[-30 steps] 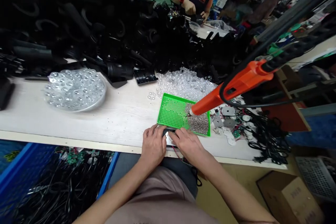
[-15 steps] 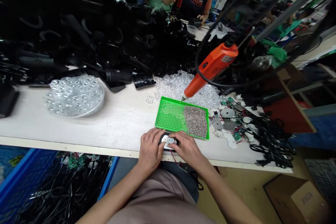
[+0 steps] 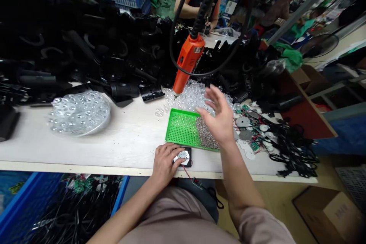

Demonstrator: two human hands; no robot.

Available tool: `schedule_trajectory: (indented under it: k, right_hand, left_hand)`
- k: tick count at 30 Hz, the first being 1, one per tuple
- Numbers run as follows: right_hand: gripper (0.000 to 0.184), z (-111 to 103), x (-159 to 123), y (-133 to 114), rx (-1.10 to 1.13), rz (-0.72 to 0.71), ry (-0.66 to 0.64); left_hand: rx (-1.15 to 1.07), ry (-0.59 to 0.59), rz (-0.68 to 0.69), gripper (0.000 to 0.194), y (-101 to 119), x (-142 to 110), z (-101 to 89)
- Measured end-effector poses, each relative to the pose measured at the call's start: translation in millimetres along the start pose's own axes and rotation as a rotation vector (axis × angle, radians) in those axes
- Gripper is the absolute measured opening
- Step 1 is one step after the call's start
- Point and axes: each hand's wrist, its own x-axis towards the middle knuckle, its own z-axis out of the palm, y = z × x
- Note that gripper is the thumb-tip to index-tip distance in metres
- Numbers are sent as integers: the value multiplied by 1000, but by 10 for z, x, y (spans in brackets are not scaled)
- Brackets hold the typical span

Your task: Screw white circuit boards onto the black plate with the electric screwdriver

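Left hand (image 3: 166,164) lies on a small black casing (image 3: 188,159) near the front edge of the counter (image 3: 85,152), fingers (image 3: 176,151) closed over the casing's side. Right hand (image 3: 219,116) is raised above a green tray (image 3: 178,129), fingers spread open, holding nothing. The tray carries a patch of screws (image 3: 206,133). An orange electric screwdriver (image 3: 187,65) hangs above a heap of clear plastic lenses (image 3: 193,97) just behind the tray.
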Motion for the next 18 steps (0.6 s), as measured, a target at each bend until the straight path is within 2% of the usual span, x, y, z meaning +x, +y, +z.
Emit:
schedule_trajectory:
  k: [2,4,6,8,10,12,16,18]
  right_hand:
    - [87,278,311,-24,47,-100,12]
    - [98,570,540,-35,105,-148,-9]
    - [92,791,659,-61,169,-146,9]
    - [73,873,659,-110,196,-127,45]
    - [51,794,556,-171,212,-103,57]
    - [39,584,375,-223,271,-56,20]
    - [45,63,-109,-222,459,144,-142]
    - [50,-108,-369,-167,513,215,-158]
  left_hand:
    - [-1,5,-16,25,9,-12,12]
    - [2,12,-20,25,15,-22,22]
    - [2,21,-14,25,21,-26,25]
    - [1,29,-12,24,30,-23,20]
    - [-1,27,-18,24,37,-16,12]
    - [-6,20,-26,24,39,-11,6]
    - [-23,14,-29,24,22,-11,7]
    - [-19,5,-24,24,15,-9,8]
